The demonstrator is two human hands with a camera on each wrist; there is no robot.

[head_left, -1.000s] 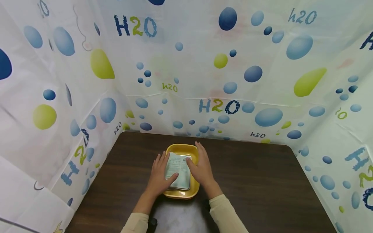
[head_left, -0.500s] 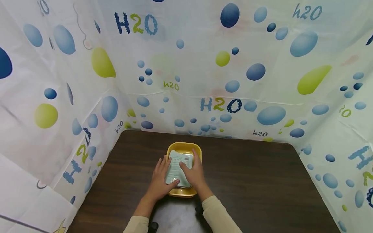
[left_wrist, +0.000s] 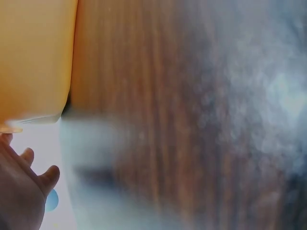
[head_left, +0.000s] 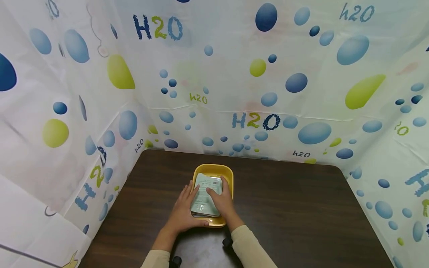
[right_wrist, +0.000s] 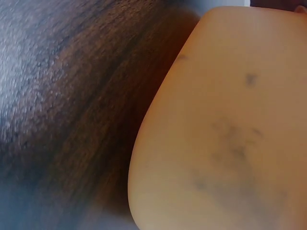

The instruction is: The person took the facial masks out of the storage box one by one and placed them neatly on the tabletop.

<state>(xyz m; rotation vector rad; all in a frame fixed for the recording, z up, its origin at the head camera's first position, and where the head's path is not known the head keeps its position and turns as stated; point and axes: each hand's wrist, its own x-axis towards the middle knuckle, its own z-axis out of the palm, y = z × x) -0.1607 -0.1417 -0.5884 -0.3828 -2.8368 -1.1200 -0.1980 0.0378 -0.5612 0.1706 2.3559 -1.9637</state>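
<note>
A yellow tray (head_left: 229, 175) stands on the dark table, holding a stack of pale green printed packets (head_left: 202, 203) with a barcode on the top one. My left hand (head_left: 182, 215) lies along the tray's left side, fingers pointing forward and thumb across the near rim. In the left wrist view this hand (left_wrist: 21, 191) shows beside the tray's wall (left_wrist: 36, 52). On the other side, my right hand (head_left: 223, 204) has its thumb over the top packet and its index finger along the stack's right edge. The right wrist view is mostly filled by the tray's smudged outer wall (right_wrist: 216, 110).
The brown wood-grain table (head_left: 288, 208) extends to both sides of the tray. A white curtain (head_left: 224, 74) with blue and green dots hangs behind and around it. Black camera pieces (head_left: 227, 242) sit under the wrists.
My right hand has come inward from the tray's right rim onto the packets. The left thumb has moved off the packets toward the tray's near rim.
</note>
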